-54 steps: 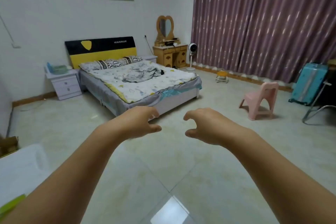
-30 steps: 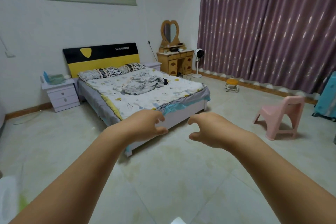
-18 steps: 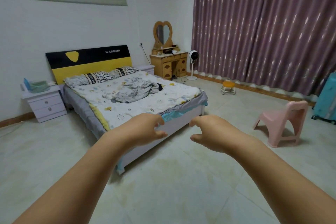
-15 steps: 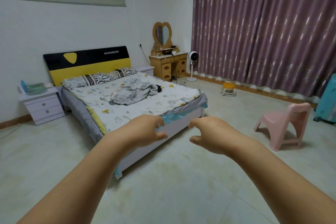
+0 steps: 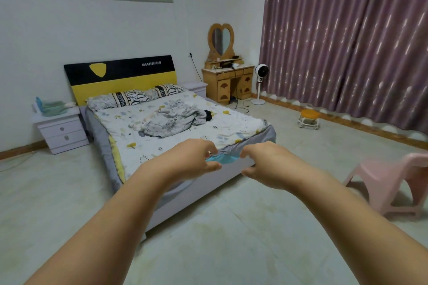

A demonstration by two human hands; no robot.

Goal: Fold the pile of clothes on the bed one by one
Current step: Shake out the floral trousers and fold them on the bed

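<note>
Head cam: both arms stretched out in front of me, left hand [image 5: 190, 159] and right hand [image 5: 266, 164] side by side over the floor [image 5: 208, 250] short of the bed [image 5: 176, 146], fingers loosely curled, holding nothing, a small gap between the two. Clothes pile [image 5: 171, 120] sits crumpled mid-bed on the patterned sheet, well beyond my hands, pillows [image 5: 136, 98] behind it against the black-and-yellow headboard [image 5: 120, 76]. White nightstand [image 5: 61, 129] left of the bed, wooden dresser [image 5: 228, 83] and fan [image 5: 261, 83] by the purple curtain [image 5: 347, 41], pink chair [image 5: 393, 183] at right
</note>
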